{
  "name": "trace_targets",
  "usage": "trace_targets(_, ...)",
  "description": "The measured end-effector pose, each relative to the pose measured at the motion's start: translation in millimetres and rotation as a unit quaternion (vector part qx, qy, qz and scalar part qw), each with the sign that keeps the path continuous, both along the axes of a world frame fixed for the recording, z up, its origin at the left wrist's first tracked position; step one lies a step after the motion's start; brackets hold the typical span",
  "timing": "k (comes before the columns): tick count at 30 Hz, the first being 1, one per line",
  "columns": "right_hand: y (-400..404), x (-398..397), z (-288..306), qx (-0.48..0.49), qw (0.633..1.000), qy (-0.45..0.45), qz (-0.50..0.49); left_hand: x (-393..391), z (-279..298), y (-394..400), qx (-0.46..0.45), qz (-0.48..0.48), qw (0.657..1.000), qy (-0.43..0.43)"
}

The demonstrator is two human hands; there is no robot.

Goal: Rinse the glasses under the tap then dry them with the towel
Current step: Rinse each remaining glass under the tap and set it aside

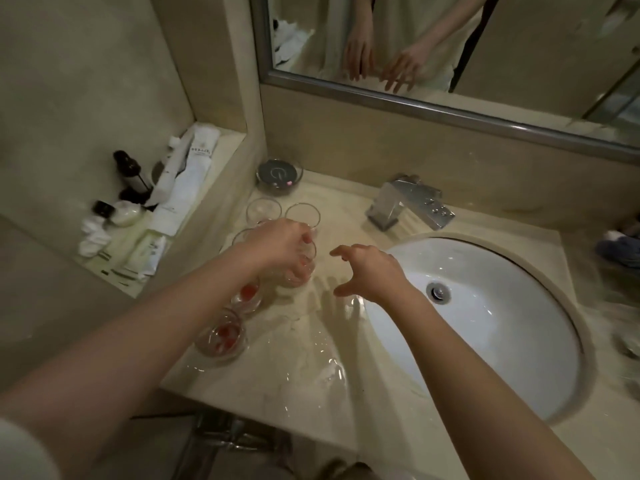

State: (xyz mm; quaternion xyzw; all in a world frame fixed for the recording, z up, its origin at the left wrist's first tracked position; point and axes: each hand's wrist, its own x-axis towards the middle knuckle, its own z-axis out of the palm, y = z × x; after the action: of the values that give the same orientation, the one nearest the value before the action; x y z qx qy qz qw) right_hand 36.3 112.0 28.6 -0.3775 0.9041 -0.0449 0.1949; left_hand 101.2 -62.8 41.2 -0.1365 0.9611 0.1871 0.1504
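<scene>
Several clear glasses stand on the marble counter to the left of the white sink (519, 358). My left hand (280, 245) is closed from above around one glass (299, 271) in the middle of the group. Two glasses nearer me hold red residue: one (246, 296) partly under my left forearm, one (221, 336) at the counter's front. Two empty glasses (263, 210) (302, 213) stand behind. My right hand (369, 271) hovers with fingers spread between the glasses and the sink, holding nothing. The chrome tap (410, 204) stands behind the sink, with no water running.
A round glass dish (279, 175) sits in the back corner. A side ledge on the left carries rolled white towels (188, 178), dark bottles (130, 171) and toiletries. A mirror (450, 46) spans the back wall. The counter is wet in front. A dark object (620, 247) lies at the far right.
</scene>
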Motion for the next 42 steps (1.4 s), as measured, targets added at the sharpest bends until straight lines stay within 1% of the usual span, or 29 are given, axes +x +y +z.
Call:
trace_targets(5, -9.9, -4.0, -8.6, 0.015, 1.000, -0.014, -0.013, 2.1, -7.5, -5.4, -0.014, -0.017, 1.000, 0.014)
trace_targets(10, -12.3, -10.9, -17.5, 0.021, 0.999, -0.029, -0.018, -4.8, -15.5, -1.5, -0.099, -0.035, 0.995, 0.005)
trace_targets(14, -9.1, -20.3, -19.8, 0.013, 0.999, -0.046, -0.020, -10.1, -24.5, 1.4, -0.137, -0.030, 0.989, -0.034)
trace_targets(17, -0.2, -28.6, -20.0, -0.005, 0.997, -0.066, -0.040, -13.6, -32.1, 10.1, -0.169, -0.029, 0.984, -0.038)
trace_targets(19, 7.5, -33.1, -21.1, -0.023, 0.994, -0.087, -0.059, -14.1, -36.3, 14.5, -0.172, -0.037, 0.984, -0.027)
trace_targets(21, 15.3, -35.5, -22.7, -0.039, 0.992, -0.100, -0.072, -14.2, -40.2, 16.9, -0.170, -0.045, 0.984, 0.003)
trace_targets(24, 26.2, -38.3, -23.7, -0.058, 0.989, -0.112, -0.078, -14.4, -39.8, 28.6, -0.140, -0.047, 0.989, 0.008)
trace_targets(27, 37.3, -45.0, -15.2, -0.095, 0.985, -0.115, -0.092, -19.8, -34.7, 50.3, -0.083, -0.040, 0.996, 0.015)
trace_targets(29, 45.8, -53.0, -2.1, -0.164, 0.976, -0.096, -0.111, -28.3, -33.2, 62.9, -0.021, -0.017, 0.999, 0.031)
trace_targets(32, 60.1, -74.4, 22.3, -0.305, 0.936, -0.056, -0.167, -44.9, -31.7, 79.7, 0.065, 0.021, 0.996, 0.050)
trace_targets(34, 70.4, -95.4, 32.4, -0.354, 0.913, -0.029, -0.202, -55.7, -33.3, 92.1, 0.110, 0.040, 0.991, 0.060)
trace_targets(36, 79.9, -121.3, 31.1, -0.378, 0.896, -0.020, -0.232, -64.7, -38.5, 104.1, 0.136, 0.054, 0.987, 0.068)
trace_targets(39, 91.7, -160.2, 14.2, -0.391, 0.874, -0.050, -0.283, -77.1, -51.8, 120.0, 0.158, 0.080, 0.982, 0.071)
trace_targets(40, 95.1, -172.4, 5.6, -0.391, 0.869, -0.064, -0.296, -81.6, -56.2, 125.5, 0.164, 0.086, 0.980, 0.070)
trace_targets(42, 97.6, -191.9, -10.1, -0.375, 0.870, -0.095, -0.305, -91.1, -64.9, 134.4, 0.177, 0.100, 0.977, 0.071)
